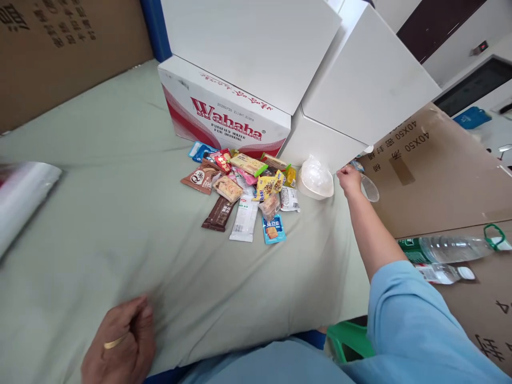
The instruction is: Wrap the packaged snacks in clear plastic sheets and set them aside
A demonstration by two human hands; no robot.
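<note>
My left hand (122, 341), with a gold-coloured ring, rests on the green cloth with its fingers curled in and nothing showing in them. Stretched out to the far right, my right hand (350, 181) has its fingertips pinched together; what they hold, if anything, is too small to make out. Just left of it sits a white plastic bowl (316, 188) with crumpled clear plastic inside. A clear round plastic container (370, 188) shows beyond my right wrist. Left of the bowl lies a pile of wrapped snacks, among them a brown packet (200, 177), a yellow packet (264, 188) and a blue packet (274, 229).
A Wahaha water carton (228, 114) stands behind the snacks, beneath large white boxes (248, 42). At the right, bottles (456, 249) lie on brown cardboard (424, 186). A shiny plastic package (28, 197) is at the left edge. A green stool (348, 341) stands below.
</note>
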